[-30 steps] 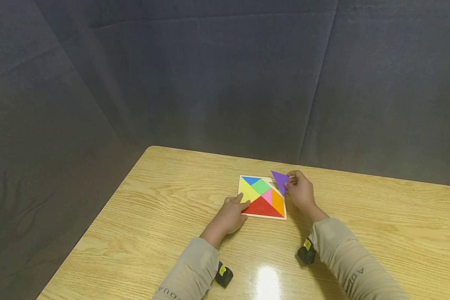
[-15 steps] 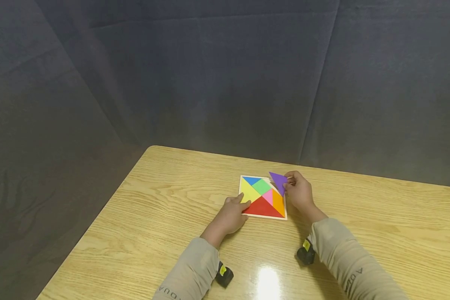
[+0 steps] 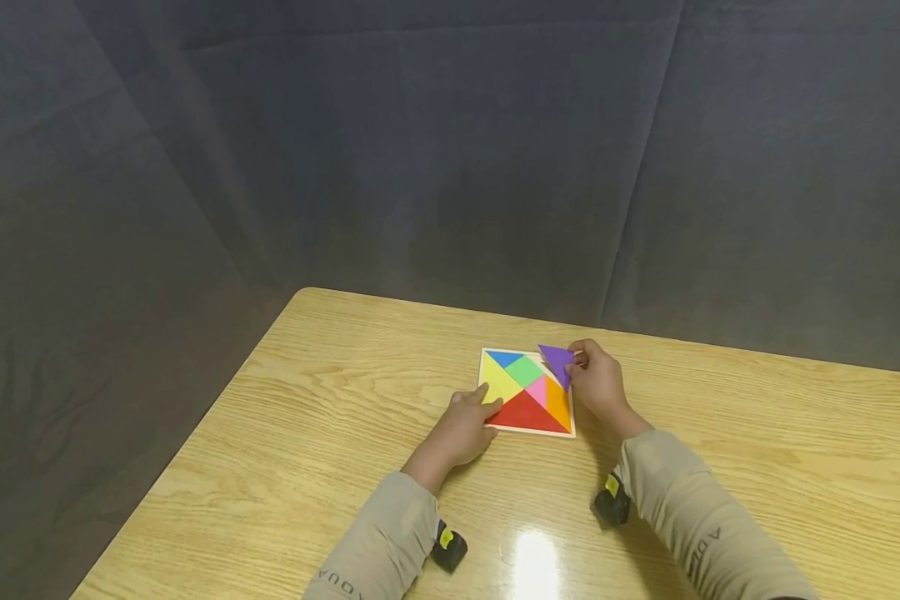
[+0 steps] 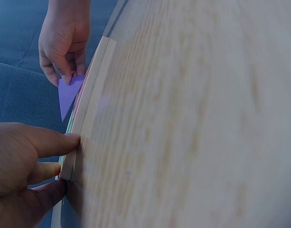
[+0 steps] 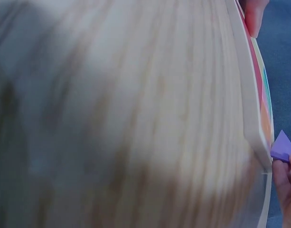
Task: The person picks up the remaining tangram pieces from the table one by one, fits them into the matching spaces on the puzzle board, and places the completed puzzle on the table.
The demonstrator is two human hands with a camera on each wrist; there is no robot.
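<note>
A square tangram tray (image 3: 532, 432) with a pale frame lies on the table. Yellow, blue, green, pink, orange and red (image 3: 527, 413) pieces sit in it. My left hand (image 3: 459, 431) grips the tray's near left corner, some fingertips over the yellow and red pieces. Between thumb and fingers, my right hand (image 3: 600, 382) pinches a purple triangle tangram piece (image 3: 558, 362) over the far right corner. In the left wrist view the purple piece (image 4: 69, 94) stands tilted, with the tray seen edge-on. From the right wrist, part of the purple piece (image 5: 283, 147) shows beside the tray's corner.
The wooden table (image 3: 330, 392) spreads around the tray, its far edge just behind it. A dark cloth (image 3: 450, 167) hangs beyond that edge and on the left. Black wrist cameras (image 3: 447, 547) are strapped under both sleeves.
The purple triangle has moved slightly left and closer over the tray's far right corner with my right hand. My left hand keeps its hold on the tray.
</note>
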